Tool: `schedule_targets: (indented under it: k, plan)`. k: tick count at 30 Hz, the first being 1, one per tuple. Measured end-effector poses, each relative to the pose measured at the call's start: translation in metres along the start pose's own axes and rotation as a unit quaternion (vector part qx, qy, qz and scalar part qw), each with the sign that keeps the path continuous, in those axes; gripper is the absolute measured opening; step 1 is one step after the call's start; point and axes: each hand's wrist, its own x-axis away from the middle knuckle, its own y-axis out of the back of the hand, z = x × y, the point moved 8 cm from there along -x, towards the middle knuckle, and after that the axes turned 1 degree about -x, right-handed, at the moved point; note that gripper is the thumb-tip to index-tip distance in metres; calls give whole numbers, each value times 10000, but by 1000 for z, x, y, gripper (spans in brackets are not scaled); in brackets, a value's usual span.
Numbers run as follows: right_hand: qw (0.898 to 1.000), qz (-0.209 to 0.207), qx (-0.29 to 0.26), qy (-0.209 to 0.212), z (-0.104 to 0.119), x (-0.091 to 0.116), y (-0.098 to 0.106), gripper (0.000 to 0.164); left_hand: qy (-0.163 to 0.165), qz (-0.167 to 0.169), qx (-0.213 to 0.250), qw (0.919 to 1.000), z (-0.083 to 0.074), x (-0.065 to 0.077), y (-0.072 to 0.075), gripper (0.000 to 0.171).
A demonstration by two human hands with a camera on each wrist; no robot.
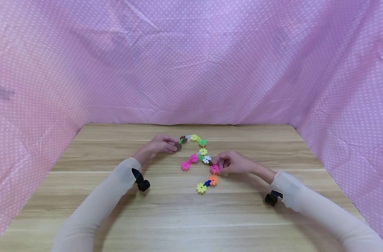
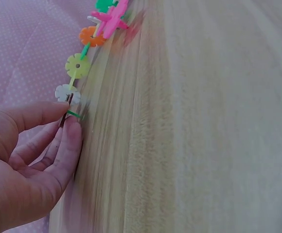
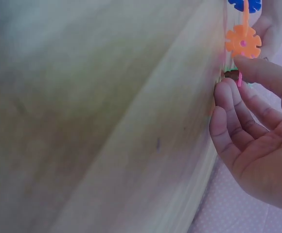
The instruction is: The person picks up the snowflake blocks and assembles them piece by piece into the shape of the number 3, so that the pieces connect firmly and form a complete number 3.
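A chain of colourful flower-shaped interlocking discs lies on the wooden table (image 1: 166, 217), curving like a numeral 3. At its upper left end my left hand (image 1: 161, 144) pinches a dark brown disc (image 1: 178, 146). In the left wrist view that brown disc (image 2: 63, 120) stands edge-on between thumb and fingers, beside a white disc (image 2: 63, 92). On the chain's right side my right hand (image 1: 232, 163) pinches a pink disc (image 1: 214, 168). The right wrist view shows this pink disc (image 3: 240, 80) partly hidden by the fingers, next to an orange disc (image 3: 243, 42).
A short branch ends in a pink disc (image 1: 185, 166) at middle left. The chain's lower end is a yellow disc (image 1: 201, 188). Pink dotted cloth (image 1: 191, 70) hangs behind the table and along its sides. Black wrist cameras (image 1: 143, 185) sit at both cuffs.
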Motion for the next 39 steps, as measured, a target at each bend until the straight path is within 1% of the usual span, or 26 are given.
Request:
schedule_targets:
  k: [5,11,14,18,25,28,39]
  plan:
    - [10000,-87,-7,32,-2,0,-2,31,-69,37,2,10000,1,-4,-1,46]
    - [9997,-90,-25,222,2,2,-7,26,-157,53,142,9998,4,-10,-2,45]
    - [9996,-116,-10,254,3,2,-9,26,-181,36,214,9996,6,-12,-1,46]
    - [9998,-129,12,171,2,1,-13,28,-260,27,125,9996,8,-12,0,49]
    - [9997,-199,13,102,5,1,-19,25,-365,-115,-329,9987,9,-13,1,47]
    - [9997,-216,31,81,6,1,-19,25,-364,-145,-398,9984,8,-13,1,48]
    - [9996,-258,96,25,7,0,-15,26,-417,-123,-258,9987,2,-18,2,49]
